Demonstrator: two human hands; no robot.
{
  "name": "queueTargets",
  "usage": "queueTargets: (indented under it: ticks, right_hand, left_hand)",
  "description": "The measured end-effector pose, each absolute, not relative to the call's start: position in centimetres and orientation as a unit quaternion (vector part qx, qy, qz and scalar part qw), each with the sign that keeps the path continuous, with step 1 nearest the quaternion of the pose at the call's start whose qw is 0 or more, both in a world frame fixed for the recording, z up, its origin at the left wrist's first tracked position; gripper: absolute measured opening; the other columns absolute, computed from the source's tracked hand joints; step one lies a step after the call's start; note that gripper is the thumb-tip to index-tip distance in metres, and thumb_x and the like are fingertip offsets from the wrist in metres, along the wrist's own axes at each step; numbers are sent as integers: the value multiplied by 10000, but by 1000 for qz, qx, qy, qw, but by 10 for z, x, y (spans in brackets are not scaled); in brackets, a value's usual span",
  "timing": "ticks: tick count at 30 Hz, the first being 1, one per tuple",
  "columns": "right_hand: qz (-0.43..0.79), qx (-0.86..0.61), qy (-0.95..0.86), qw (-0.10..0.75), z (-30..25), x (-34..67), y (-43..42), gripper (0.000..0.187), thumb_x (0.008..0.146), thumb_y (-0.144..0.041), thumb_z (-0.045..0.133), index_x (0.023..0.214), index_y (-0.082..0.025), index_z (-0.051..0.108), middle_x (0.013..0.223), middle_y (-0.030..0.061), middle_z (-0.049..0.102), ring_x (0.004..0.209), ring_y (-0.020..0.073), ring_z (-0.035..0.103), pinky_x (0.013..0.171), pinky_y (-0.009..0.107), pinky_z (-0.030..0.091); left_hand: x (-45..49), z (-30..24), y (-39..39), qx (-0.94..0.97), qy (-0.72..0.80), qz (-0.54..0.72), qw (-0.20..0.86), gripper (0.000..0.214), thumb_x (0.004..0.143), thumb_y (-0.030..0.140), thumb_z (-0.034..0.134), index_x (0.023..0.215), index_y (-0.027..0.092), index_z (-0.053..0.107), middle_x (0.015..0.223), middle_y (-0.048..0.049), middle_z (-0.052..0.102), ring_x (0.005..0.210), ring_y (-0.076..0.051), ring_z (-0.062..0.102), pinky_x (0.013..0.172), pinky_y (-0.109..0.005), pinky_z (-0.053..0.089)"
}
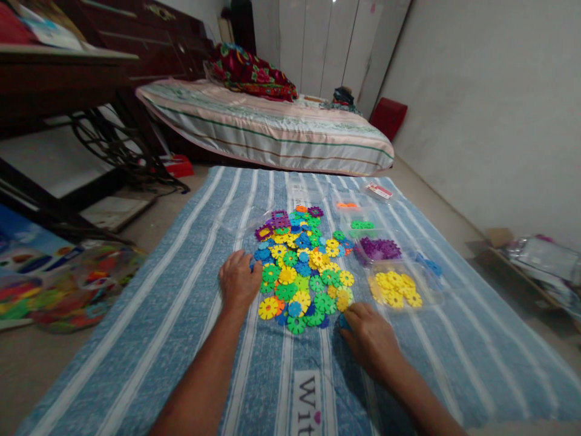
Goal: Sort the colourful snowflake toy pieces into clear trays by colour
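Observation:
A loose pile of notched plastic discs (290, 275) in yellow, green, blue, orange and purple lies on the striped cloth. At the pile's left edge my left hand (239, 281) is closed, with a blue disc (253, 263) showing between thumb and fingers. My right hand (371, 338) is at the near right of the pile, its fingers pinched on another blue disc (345, 323). Clear boxes at the right hold sorted pieces: yellow discs (396, 288), purple discs (379, 248), green discs (362, 224) and orange discs (347, 206).
Several blue discs (429, 264) lie right of the boxes. A clear plastic bag or lid (242, 213) is behind the pile, and a red-and-white card (379, 191) at the far right. Beyond are a bed (272, 130), a sewing-machine table (59, 79) and a cardboard box (521, 272).

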State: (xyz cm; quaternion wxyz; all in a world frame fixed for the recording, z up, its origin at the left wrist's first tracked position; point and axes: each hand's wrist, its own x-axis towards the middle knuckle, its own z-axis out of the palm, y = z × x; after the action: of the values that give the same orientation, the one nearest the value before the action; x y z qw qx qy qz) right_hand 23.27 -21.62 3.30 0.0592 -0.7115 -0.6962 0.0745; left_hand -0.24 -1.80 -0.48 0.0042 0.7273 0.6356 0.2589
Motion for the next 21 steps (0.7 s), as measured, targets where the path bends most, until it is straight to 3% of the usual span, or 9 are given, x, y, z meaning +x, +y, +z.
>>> queueTargets:
  ticks: [6, 12, 18, 21]
  right_hand:
    - [41, -693, -714, 93, 26, 234, -216, 128, 842, -104, 564, 812, -190, 655, 878, 62, 669, 869, 223, 604, 736, 303, 459]
    - [-20, -698, -704, 126, 11, 238, -213, 235, 883, -85, 487, 717, -202, 605, 696, 17, 636, 643, 148, 582, 584, 244, 356]
    - [-18, -735, -668, 115, 15, 246, -203, 256, 851, -44, 460, 808, -210, 651, 690, 21, 683, 579, 153, 631, 507, 253, 280]
    - [15, -754, -641, 142, 19, 251, -200, 299, 843, -66, 440, 933, -211, 686, 733, 47, 720, 608, 189, 665, 514, 255, 317]
  left_hand:
    - [-2, -5, -18, 726, 636, 261, -9, 336, 851, 330, 464, 1010, 132, 685, 1258, -174, 626, 1208, -308, 541, 1040, -463, 406]
    - [-7, -10, -16, 734, 627, 261, -24, 332, 850, 331, 467, 1000, 136, 690, 1238, -168, 638, 1185, -301, 559, 1016, -456, 431]
    - [-9, -13, -15, 729, 629, 269, -38, 304, 847, 320, 478, 984, 160, 698, 1219, -146, 654, 1173, -300, 569, 1003, -468, 441]
    - [-9, -13, -15, 729, 627, 271, -36, 306, 847, 325, 481, 986, 159, 698, 1219, -147, 654, 1175, -297, 570, 1006, -459, 440]
